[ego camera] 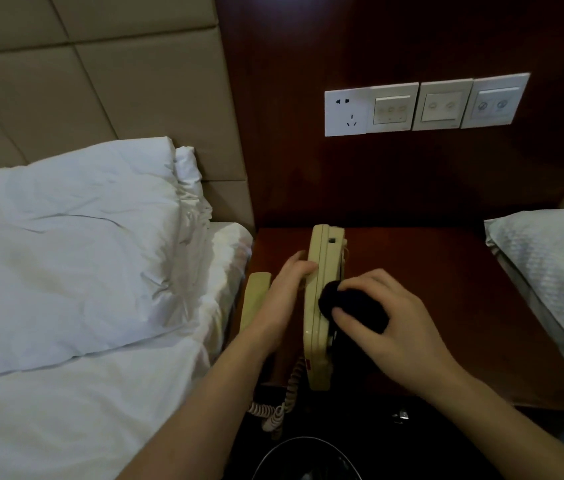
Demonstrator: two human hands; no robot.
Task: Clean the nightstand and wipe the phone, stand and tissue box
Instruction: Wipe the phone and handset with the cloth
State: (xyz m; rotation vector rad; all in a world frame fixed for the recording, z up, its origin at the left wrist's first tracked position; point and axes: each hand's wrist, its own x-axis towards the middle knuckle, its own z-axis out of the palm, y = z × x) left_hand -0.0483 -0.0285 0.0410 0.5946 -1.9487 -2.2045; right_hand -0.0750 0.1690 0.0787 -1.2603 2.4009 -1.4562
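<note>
Your left hand (287,289) grips the cream plastic telephone base (320,306) along its left face, fingers curled over the upper edge, so the base stands tipped up on its long side on the dark reddish-brown wooden nightstand (446,306). Your right hand (391,317) is closed around a bunched black cloth (346,303), thumb and fingers pinching it, and presses it against the right-hand face of the base, about midway along its length. The cream handset (254,299) lies off the base, flat at the left edge of the nightstand, just beside your left wrist and next to the mattress. Its pale coiled cord (284,407) hangs from the near end of the base and loops down over the front edge of the nightstand.

To the left is a bed with a rumpled white pillow (76,244) and white sheet, backed by a beige padded headboard (100,81). On the dark wooden wall panel above the nightstand sits a row of white switch and socket plates (422,105). A second white pillow (557,271) with a faint woven pattern shows at the right edge, beside the nightstand. Below the nightstand's front edge, at the bottom of the view, you can see the rounded rim of a dark bin (308,448), its contents too dark to tell
</note>
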